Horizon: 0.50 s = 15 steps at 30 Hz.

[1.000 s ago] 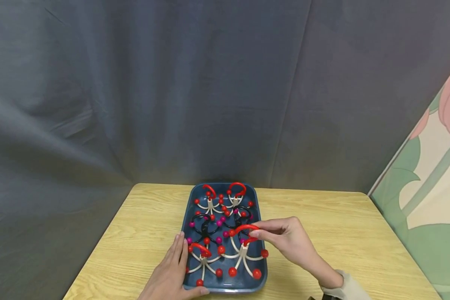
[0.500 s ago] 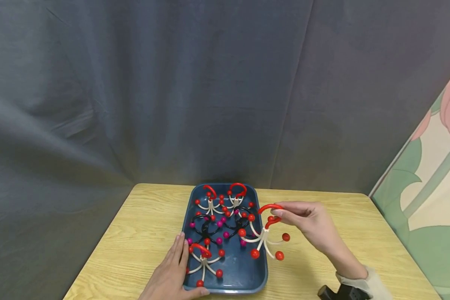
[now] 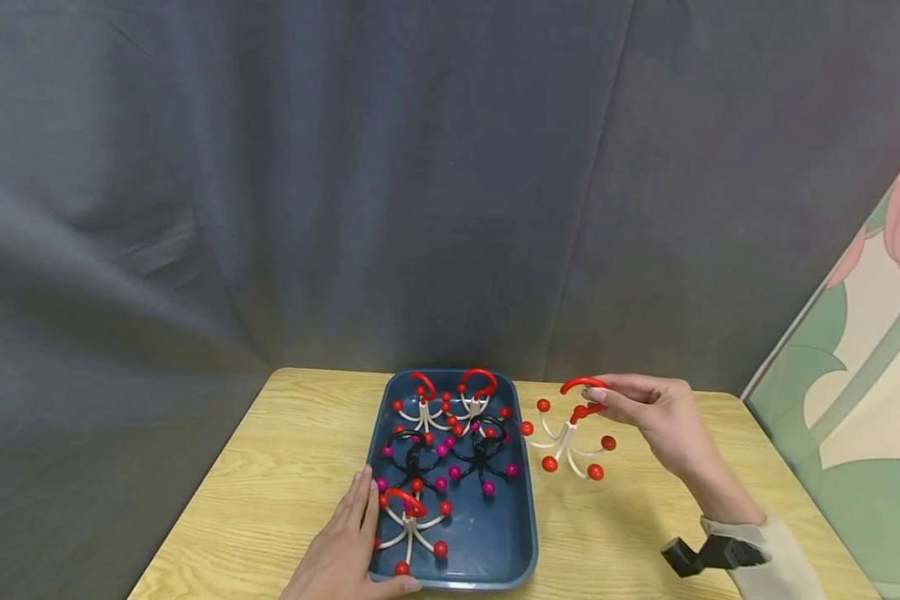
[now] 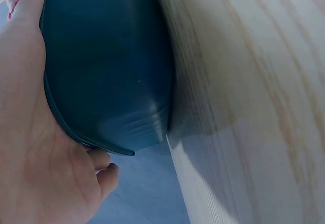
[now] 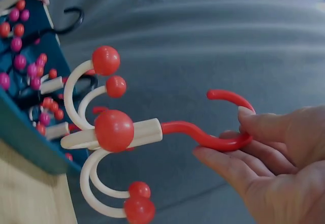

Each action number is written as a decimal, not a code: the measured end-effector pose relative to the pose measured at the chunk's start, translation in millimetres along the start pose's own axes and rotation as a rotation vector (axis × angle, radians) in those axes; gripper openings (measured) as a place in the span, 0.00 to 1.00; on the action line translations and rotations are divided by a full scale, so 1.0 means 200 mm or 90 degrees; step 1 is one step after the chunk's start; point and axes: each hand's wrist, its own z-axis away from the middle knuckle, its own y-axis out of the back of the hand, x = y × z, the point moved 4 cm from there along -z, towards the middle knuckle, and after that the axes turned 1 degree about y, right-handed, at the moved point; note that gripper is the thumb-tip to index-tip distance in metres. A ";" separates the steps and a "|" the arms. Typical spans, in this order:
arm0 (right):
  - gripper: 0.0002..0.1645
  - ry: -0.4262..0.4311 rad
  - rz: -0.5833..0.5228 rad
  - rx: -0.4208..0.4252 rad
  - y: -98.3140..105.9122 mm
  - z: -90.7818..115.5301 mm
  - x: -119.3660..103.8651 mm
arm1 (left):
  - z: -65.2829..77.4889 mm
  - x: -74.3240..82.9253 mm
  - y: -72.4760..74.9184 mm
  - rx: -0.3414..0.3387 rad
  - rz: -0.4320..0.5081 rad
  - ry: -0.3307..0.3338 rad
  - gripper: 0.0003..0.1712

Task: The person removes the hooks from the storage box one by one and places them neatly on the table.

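My right hand (image 3: 656, 408) pinches the red hook of a white multi-arm hanger (image 3: 567, 437) in the head view, right of the blue tray (image 3: 487, 550) and above the table. In the right wrist view, the hanger (image 5: 147, 132) shows curved white arms tipped with red balls; thumb and fingers grip its hook. My left hand (image 3: 337, 537) rests on the tray's near left corner, fingers straight along the side, thumb along the front rim. The left wrist view shows the palm (image 4: 56, 168) against the tray's outer wall (image 4: 111, 71).
Inside the tray lie a near white hanger (image 3: 410, 529), two black hangers (image 3: 412, 458) with magenta balls, and two white ones (image 3: 425, 408) at the back. A wooden table (image 3: 270, 475) bears the tray. A grey curtain (image 3: 420, 208) hangs behind.
My right hand has lifted the white hanger out of the tray's near right part and carried it up and right, past the rim. The left hand has stayed at the tray's corner.
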 end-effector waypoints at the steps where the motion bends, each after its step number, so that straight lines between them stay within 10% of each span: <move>1: 0.23 -0.002 0.006 -0.002 0.01 -0.01 0.01 | 0.00 0.00 0.00 0.001 -0.001 0.000 0.84; 15: 0.26 -0.062 0.038 -0.014 0.05 -0.16 0.29 | -0.01 0.00 0.00 -0.005 -0.008 0.007 0.85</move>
